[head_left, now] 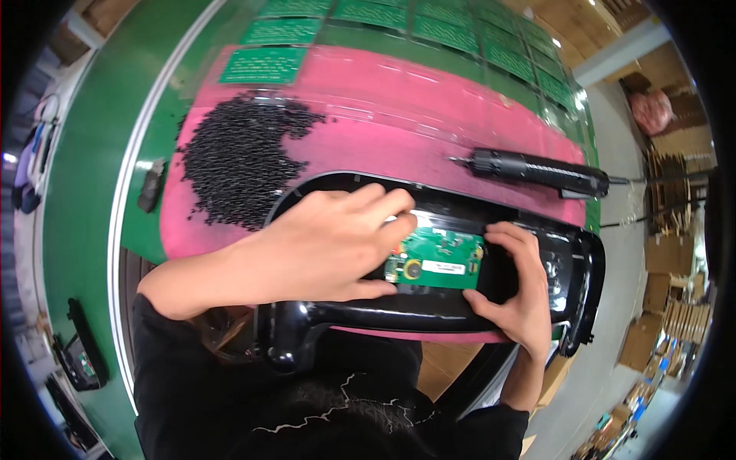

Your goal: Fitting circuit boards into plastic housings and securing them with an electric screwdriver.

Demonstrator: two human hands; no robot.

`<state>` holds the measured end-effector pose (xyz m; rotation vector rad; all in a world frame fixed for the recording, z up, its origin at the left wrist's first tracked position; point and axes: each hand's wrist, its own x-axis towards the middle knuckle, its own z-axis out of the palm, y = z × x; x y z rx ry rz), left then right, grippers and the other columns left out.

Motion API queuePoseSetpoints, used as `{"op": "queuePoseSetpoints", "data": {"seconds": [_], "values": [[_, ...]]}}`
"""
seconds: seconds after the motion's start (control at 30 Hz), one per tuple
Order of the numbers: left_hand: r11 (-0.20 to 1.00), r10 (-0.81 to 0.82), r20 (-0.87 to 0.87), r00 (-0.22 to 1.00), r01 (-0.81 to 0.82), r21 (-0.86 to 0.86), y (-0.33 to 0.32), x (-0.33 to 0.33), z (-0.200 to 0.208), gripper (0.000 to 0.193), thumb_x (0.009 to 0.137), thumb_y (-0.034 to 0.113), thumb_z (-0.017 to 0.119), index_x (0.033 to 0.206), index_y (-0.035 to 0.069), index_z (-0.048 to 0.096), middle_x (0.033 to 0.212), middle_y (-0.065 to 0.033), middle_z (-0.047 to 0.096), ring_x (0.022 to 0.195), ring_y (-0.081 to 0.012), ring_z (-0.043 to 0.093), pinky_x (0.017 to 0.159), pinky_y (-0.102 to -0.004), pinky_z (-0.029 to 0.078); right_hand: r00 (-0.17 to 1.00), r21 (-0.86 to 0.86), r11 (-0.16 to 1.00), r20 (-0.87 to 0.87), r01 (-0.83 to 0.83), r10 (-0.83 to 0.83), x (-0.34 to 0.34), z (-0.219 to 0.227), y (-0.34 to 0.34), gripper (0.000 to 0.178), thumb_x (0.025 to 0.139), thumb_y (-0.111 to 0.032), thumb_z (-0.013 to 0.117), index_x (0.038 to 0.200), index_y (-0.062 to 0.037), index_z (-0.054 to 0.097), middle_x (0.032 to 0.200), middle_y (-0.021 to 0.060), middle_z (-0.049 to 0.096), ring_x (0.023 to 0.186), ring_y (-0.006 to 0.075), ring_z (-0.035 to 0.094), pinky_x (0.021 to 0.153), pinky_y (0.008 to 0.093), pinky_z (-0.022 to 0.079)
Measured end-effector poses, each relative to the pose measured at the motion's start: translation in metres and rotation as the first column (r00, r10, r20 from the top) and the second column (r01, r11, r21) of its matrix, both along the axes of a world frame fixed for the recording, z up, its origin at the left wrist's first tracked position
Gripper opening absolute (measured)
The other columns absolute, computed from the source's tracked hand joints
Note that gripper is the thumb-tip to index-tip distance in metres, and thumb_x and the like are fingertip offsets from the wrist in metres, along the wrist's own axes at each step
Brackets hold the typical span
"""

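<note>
A green circuit board (443, 259) with a white label and a round component lies within a glossy black plastic housing (360, 316). At its left end, my left hand (337, 241) has bent fingers over the top corner and the thumb at the bottom edge; the palm hides part of the board. My right hand (525, 284) curves round the opposite end, index finger at the upper corner and thumb at the lower one. Both hands are closed on the board. I cannot tell whether it sits flat on the housing floor.
A pink mat (360, 146) covers the green table, with a heap of black screws (238, 161) at left. A black electric screwdriver (537, 170) lies behind the housing, cable running right. Trays of green boards (264, 64) line the back. Another black housing (80, 353) is far left.
</note>
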<state>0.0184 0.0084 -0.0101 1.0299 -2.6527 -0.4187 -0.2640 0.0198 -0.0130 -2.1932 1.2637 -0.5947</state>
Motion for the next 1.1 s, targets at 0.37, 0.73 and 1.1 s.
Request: {"op": "queuePoseSetpoints", "data": {"seconds": [0.37, 0.73, 1.1], "values": [[0.820, 0.496, -0.189, 0.848, -0.529, -0.220, -0.030, 0.059, 0.011, 0.024, 0.076, 0.005, 0.070, 0.098, -0.001, 0.062, 0.090, -0.0137, 0.061, 0.085, -0.0339, 0.062, 0.075, -0.0420, 0.050, 0.848, -0.192, 0.838, -0.050, 0.511, -0.528, -0.058, 0.039, -0.053, 0.048, 0.093, -0.015, 0.060, 0.137, -0.0097, 0.042, 0.106, 0.0067, 0.056, 0.092, 0.0146, 0.051, 0.088, 0.0287, 0.041], [0.828, 0.484, -0.024, 0.875, -0.467, -0.310, -0.039, 0.058, -0.007, 0.019, 0.071, -0.001, 0.062, 0.089, -0.001, 0.063, 0.093, -0.0138, 0.060, 0.092, -0.0319, 0.060, 0.078, -0.0408, 0.051, 0.646, -0.079, 0.951, 0.750, 0.297, -0.140, 0.045, 0.028, -0.091, 0.048, 0.096, -0.009, 0.056, 0.135, -0.0017, 0.030, 0.126, 0.0187, 0.054, 0.112, 0.0251, 0.057, 0.092, 0.0328, 0.047], [0.812, 0.467, -0.017, 0.884, -0.437, -0.386, -0.045, 0.055, -0.008, 0.005, 0.070, 0.001, 0.057, 0.069, -0.002, 0.061, 0.076, -0.0163, 0.062, 0.078, -0.0333, 0.064, 0.068, -0.0428, 0.054, 0.058, 0.165, 0.936, 0.986, -0.310, -0.155, 0.061, 0.059, -0.058, 0.041, 0.100, -0.034, 0.046, 0.128, -0.0045, 0.044, 0.093, 0.0059, 0.049, 0.093, 0.0218, 0.048, 0.095, 0.0451, 0.039]]}}
